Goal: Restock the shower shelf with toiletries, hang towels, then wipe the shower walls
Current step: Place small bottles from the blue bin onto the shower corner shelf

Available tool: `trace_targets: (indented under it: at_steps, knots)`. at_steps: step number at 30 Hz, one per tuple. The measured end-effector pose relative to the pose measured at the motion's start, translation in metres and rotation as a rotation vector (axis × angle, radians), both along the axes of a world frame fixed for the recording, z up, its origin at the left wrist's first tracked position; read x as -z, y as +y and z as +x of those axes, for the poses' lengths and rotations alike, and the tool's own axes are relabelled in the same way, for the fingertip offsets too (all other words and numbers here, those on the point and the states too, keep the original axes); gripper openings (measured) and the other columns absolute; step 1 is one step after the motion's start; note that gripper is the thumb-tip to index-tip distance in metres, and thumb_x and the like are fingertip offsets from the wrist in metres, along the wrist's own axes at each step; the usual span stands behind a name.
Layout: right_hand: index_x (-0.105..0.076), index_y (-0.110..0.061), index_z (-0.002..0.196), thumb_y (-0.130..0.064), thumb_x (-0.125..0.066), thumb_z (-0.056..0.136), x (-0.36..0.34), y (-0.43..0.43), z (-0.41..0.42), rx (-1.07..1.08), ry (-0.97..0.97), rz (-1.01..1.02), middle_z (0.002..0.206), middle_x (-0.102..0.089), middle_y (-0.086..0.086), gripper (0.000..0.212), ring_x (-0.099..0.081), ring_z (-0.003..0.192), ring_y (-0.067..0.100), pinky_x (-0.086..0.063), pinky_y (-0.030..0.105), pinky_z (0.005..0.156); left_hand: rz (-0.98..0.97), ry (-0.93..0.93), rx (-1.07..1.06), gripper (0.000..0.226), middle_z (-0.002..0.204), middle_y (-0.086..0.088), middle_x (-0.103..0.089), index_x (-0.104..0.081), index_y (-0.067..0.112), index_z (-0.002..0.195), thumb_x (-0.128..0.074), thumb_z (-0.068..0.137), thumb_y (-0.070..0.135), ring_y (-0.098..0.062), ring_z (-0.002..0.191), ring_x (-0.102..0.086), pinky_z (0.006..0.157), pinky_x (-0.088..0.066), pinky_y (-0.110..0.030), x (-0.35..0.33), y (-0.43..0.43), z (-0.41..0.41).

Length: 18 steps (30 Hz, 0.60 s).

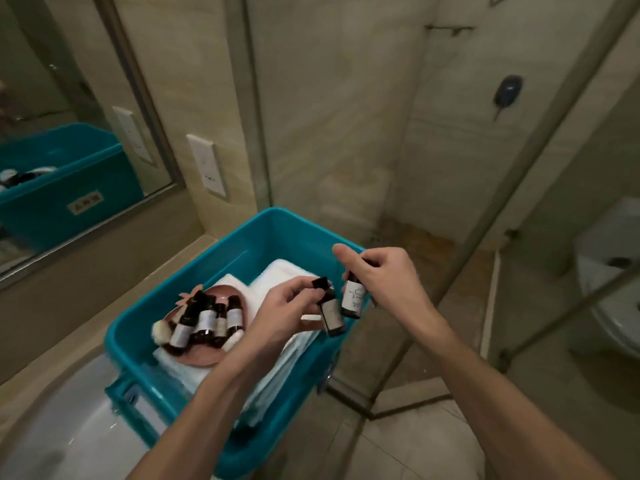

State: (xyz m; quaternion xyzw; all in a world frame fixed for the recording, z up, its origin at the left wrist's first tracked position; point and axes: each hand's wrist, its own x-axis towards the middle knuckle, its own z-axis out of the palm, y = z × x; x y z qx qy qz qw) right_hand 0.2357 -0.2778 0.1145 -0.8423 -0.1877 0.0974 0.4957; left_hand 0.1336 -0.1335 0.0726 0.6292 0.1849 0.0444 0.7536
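Shower walls ahead past the edge of the glass door, open tiled floor at right. Teal bin beside the sink, holding folded white towels and a pink plate of small dark bottles. Over its right rim, left hand pinching one bottle by its cap, right hand gripping another bottle, just beside it.

Six small dark brown bottles with pale labels show: four lie on one round pink plate, one is in the left hand and one in the right hand. There is one teal plastic bin, and the folded white towels inside it overlap too closely to count. One dark wall dispenser and one white socket plate sit on the walls.
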Motion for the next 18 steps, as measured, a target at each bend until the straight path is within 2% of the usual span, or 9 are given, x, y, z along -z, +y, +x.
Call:
trace_targets:
  at_steps: [3,6,9,13,15,18]
  knots:
    - [-0.073,-0.013,0.062,-0.067,-0.063,0.084,-0.006,-0.046,0.003,0.076,0.035,0.066,0.054,-0.067,0.003,0.060,-0.054,0.042,0.013,-0.046,0.028,0.042,-0.061,0.008,0.026,0.017,0.099,-0.010,-0.075,-0.069,0.014,0.102,-0.053,0.099,0.011,-0.022,0.089,-0.065,0.072,-0.055,-0.039,-0.004,-0.049,0.013]
    - [-0.072,0.000,0.071,-0.072,-0.063,0.079,-0.003,-0.094,0.007,0.169,0.167,0.162,0.064,-0.071,0.015,0.074,-0.062,0.049,0.027,-0.056,0.038,0.045,-0.097,0.041,0.017,0.018,0.097,-0.012,-0.071,-0.067,0.010,0.108,-0.053,0.098,0.015,-0.021,0.085,-0.062,0.069,-0.051,-0.036,-0.010,-0.099,0.023]
    - [-0.071,0.007,0.082,-0.071,-0.062,0.080,0.004,-0.147,0.006,0.274,0.331,0.179,0.066,-0.068,0.012,0.078,-0.066,0.051,0.019,-0.052,0.028,0.046,-0.139,0.099,0.038,0.014,0.089,-0.009,-0.070,-0.068,0.015,0.104,-0.057,0.096,0.017,-0.018,0.077,-0.064,0.063,-0.051,-0.031,-0.011,-0.147,0.028]
    - [-0.072,0.003,0.092,-0.057,-0.060,0.092,0.020,-0.207,0.001,0.306,0.635,0.308,0.057,-0.063,0.005,0.062,-0.061,0.045,0.013,-0.052,0.026,0.045,-0.128,0.193,0.159,0.018,0.098,-0.013,-0.076,-0.070,0.012,0.105,-0.060,0.094,0.023,-0.017,0.081,-0.070,0.070,-0.054,-0.034,0.002,-0.202,0.034]
    - [-0.069,0.003,0.095,-0.043,-0.056,0.100,0.028,-0.233,0.003,0.317,0.760,0.403,0.064,-0.063,0.009,0.048,-0.063,0.049,0.016,-0.053,0.026,0.044,-0.124,0.241,0.178,0.022,0.103,-0.015,-0.076,-0.068,0.010,0.110,-0.060,0.095,0.023,-0.019,0.085,-0.071,0.073,-0.055,-0.035,0.007,-0.223,0.040]
    - [-0.063,0.001,0.104,-0.014,-0.055,0.099,0.030,-0.265,0.011,0.287,0.848,0.510,0.083,-0.057,0.016,0.019,-0.062,0.060,0.022,-0.055,0.031,0.049,-0.139,0.261,0.197,0.017,0.107,-0.022,-0.074,-0.068,0.011,0.106,-0.060,0.095,0.021,-0.019,0.081,-0.069,0.064,-0.056,-0.030,0.010,-0.248,0.055]
